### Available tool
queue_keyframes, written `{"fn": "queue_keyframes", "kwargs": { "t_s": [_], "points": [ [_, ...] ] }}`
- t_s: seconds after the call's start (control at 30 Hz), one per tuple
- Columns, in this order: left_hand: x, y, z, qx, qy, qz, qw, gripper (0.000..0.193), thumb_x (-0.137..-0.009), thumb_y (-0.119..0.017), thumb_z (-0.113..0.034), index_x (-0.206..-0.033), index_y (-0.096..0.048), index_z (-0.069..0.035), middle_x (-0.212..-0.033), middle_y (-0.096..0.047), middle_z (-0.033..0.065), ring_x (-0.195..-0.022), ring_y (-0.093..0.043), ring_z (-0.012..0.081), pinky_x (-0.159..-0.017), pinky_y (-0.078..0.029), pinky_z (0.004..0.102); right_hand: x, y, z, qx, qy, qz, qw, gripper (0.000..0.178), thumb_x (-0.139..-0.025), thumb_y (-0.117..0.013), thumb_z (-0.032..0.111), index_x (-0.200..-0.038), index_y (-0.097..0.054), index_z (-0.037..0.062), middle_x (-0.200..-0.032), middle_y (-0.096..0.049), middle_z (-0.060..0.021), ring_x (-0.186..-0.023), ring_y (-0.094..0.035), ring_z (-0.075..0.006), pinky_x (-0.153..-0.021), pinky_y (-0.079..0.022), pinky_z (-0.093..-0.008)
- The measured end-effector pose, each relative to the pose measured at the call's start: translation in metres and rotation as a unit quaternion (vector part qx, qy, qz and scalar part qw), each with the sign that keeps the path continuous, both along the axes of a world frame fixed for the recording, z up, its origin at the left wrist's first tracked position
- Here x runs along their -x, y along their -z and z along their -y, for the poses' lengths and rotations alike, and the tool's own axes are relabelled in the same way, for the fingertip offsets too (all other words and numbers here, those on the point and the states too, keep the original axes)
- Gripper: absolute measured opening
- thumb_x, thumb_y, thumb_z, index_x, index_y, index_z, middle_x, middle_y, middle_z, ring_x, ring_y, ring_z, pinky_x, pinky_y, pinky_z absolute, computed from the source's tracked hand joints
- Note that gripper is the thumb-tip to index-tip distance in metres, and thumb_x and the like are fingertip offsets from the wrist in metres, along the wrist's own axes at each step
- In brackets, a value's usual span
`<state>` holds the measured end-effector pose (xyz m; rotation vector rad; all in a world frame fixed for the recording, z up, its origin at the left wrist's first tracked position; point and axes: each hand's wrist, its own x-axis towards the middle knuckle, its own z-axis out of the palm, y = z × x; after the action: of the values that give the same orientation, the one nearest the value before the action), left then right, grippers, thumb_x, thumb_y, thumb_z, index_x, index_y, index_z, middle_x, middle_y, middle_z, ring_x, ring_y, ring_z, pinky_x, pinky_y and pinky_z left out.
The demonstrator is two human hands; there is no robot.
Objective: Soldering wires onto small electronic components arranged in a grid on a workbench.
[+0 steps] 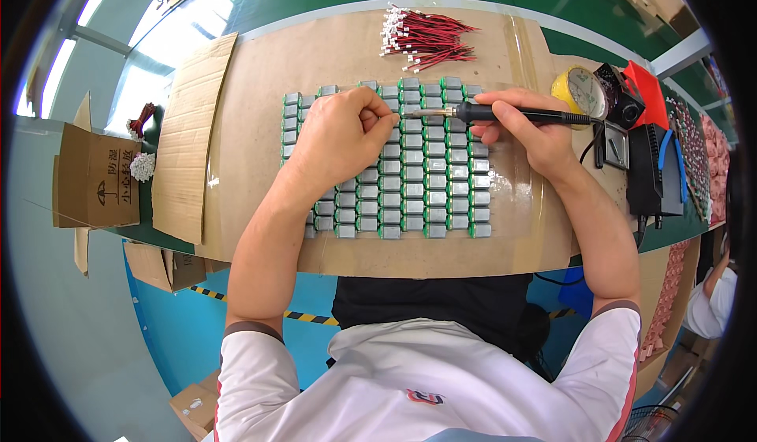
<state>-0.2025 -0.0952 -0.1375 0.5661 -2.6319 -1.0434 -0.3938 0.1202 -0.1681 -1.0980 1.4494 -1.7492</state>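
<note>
Our right hand (pixel 536 130) grips a black soldering iron (pixel 516 115), its tip over the far rows of grey-and-green modules (pixel 414 178) mid-tabletop; our left hand (pixel 339 136) curls beside it, hiding some modules, and we cannot tell whether it pinches anything. Red-black wires (pixel 430 38) lie near the far edge, a tape roll (pixel 582 91) toward the right edge, a cardboard piece (pixel 192 134) toward the left.

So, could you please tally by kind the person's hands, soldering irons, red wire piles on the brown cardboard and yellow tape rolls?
Hands, left hand and right hand: 2
Soldering iron: 1
Red wire pile on the cardboard: 1
Yellow tape roll: 1
Total: 5
</note>
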Motion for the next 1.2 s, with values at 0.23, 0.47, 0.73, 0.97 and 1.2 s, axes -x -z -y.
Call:
{"fn": "queue_keyframes", "kwargs": {
  "t_s": [0.23,0.47,0.73,0.97,1.2],
  "points": [
    [0.0,-0.001,0.0,0.008,0.009,0.001,1.0,0.016,-0.09,-0.075,-0.012,-0.09,-0.072,0.004,-0.068,-0.067,0.0056,-0.059,-0.056,0.0077,-0.059,-0.048,0.027,0.0,-0.001,0.0,-0.005,0.001,-0.001,1.0,0.019,-0.101,-0.063,0.005,-0.113,-0.074,-0.005,-0.092,-0.075,-0.0124,-0.078,-0.074,-0.0146,-0.074,-0.062,-0.0277],
    [0.0,0.001,0.002,0.006,0.001,-0.014,1.0,0.017,-0.091,-0.076,-0.013,-0.093,-0.073,0.004,-0.069,-0.068,0.0043,-0.06,-0.056,0.0068,-0.06,-0.049,0.0256,0.0,0.001,0.0,-0.003,0.001,0.011,1.0,0.02,-0.102,-0.063,0.006,-0.114,-0.073,-0.0052,-0.092,-0.075,-0.0125,-0.077,-0.074,-0.0145,-0.074,-0.063,-0.0282],
    [-0.005,-0.029,0.0,-0.1,-0.077,-0.086,0.988,0.02,-0.094,-0.076,-0.016,-0.095,-0.073,0.003,-0.073,-0.07,0.0039,-0.06,-0.059,0.0074,-0.055,-0.05,0.0262,0.0,-0.01,-0.006,0.0,0.014,-0.038,0.999,0.025,-0.105,-0.056,0.006,-0.12,-0.07,-0.0086,-0.1,-0.075,-0.0175,-0.082,-0.074,-0.02,-0.076,-0.06,-0.0298],
    [-0.017,-0.049,-0.008,-0.248,-0.125,-0.21,0.937,0.019,-0.096,-0.074,-0.016,-0.1,-0.068,0.001,-0.072,-0.066,0.0034,-0.043,-0.051,0.0053,-0.039,-0.037,0.023,0.004,-0.031,-0.011,0.013,0.007,-0.136,0.991,0.023,-0.103,-0.057,0.003,-0.117,-0.071,-0.0084,-0.099,-0.075,-0.0171,-0.08,-0.074,-0.0205,-0.072,-0.06,-0.0291],
    [-0.01,-0.025,-0.003,-0.123,-0.153,-0.141,0.97,0.021,-0.088,-0.08,-0.013,-0.085,-0.066,0.002,-0.067,-0.066,0.0027,-0.053,-0.055,0.0048,-0.049,-0.044,0.0224,-0.006,-0.021,-0.005,0.018,0.009,-0.102,0.995,0.024,-0.102,-0.059,0.004,-0.117,-0.07,-0.01,-0.098,-0.075,-0.0176,-0.078,-0.075,-0.0208,-0.074,-0.061,-0.0295]
  ]
}}
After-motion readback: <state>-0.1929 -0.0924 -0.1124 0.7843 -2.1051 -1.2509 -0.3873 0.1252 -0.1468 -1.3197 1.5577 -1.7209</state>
